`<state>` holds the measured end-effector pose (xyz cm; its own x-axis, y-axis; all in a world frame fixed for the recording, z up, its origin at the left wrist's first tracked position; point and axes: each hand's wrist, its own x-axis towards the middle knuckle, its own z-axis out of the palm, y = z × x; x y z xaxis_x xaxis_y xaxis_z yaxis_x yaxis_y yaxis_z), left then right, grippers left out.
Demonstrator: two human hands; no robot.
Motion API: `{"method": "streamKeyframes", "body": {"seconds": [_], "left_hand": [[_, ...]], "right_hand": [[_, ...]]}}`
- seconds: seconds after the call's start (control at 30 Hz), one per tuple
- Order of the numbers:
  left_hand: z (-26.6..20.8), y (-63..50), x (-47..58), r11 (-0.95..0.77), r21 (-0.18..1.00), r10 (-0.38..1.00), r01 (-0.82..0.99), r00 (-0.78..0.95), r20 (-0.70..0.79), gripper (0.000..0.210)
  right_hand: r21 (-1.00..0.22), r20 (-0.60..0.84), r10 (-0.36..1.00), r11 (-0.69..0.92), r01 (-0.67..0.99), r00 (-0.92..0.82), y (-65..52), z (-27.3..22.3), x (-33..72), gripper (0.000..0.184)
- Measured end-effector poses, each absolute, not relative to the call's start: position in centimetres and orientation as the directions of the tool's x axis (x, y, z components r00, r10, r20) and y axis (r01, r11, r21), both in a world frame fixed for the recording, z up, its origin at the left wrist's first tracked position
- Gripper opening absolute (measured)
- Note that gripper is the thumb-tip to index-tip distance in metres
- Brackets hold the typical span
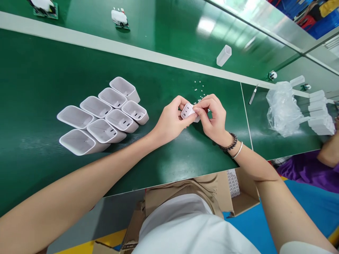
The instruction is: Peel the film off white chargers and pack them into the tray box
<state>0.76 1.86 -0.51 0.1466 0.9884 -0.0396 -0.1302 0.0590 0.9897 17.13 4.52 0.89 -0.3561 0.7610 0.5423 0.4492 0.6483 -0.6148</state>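
Between my two hands is a white plastic charger housing (186,110), its end face with several port slots turned toward me. My left hand (171,118) grips it, fingers behind and thumb along the near side. The thumb and forefinger of my right hand (213,114) are pinched together at its right end; whether a small piece sits between them is hidden. Just beyond my hands, small clear plastic bits (199,88) lie scattered on the green table (169,158). To the left stand several open white housings (104,130) in two slanting rows, slots showing inside some.
Beyond the pale strip are a lone white housing (224,55) and circuit boards (120,18). On the right lie a pen-like tool (253,94), a clear plastic bag (282,107) and stacked white housings (320,114), near another person's arm (329,150). A cardboard box (246,197) stands below the edge.
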Motion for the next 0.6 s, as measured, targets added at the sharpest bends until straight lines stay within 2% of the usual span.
{"method": "streamKeyframes", "body": {"seconds": [0.1, 0.23, 0.4, 0.6], "left_hand": [[-0.5, 1.9, 0.8, 0.063, 0.989, 0.987, -0.131, 0.154, -0.043, 0.028], [-0.4, 1.8, 0.8, 0.043, 0.989, 0.985, -0.141, 0.174, -0.018, 0.03], [-0.3, 1.6, 0.8, 0.054, 0.986, 0.979, -0.158, 0.203, -0.021, 0.029], [0.0, 1.8, 0.3, 0.093, 0.978, 0.967, -0.185, 0.251, -0.045, 0.029]], "right_hand": [[-0.72, 0.467, 0.814, 0.577, 0.386, -0.346, 4.7, 1.5, 17.1, 0.026], [-0.868, 0.246, 0.885, 0.382, 0.317, -0.395, 5.1, 2.7, 17.6, 0.037], [-0.919, 0.13, 0.872, 0.285, 0.272, -0.473, 5.4, 3.7, 18.1, 0.047], [-0.946, 0.094, 0.856, 0.236, 0.223, -0.508, 5.8, 2.7, 18.3, 0.042]]}}
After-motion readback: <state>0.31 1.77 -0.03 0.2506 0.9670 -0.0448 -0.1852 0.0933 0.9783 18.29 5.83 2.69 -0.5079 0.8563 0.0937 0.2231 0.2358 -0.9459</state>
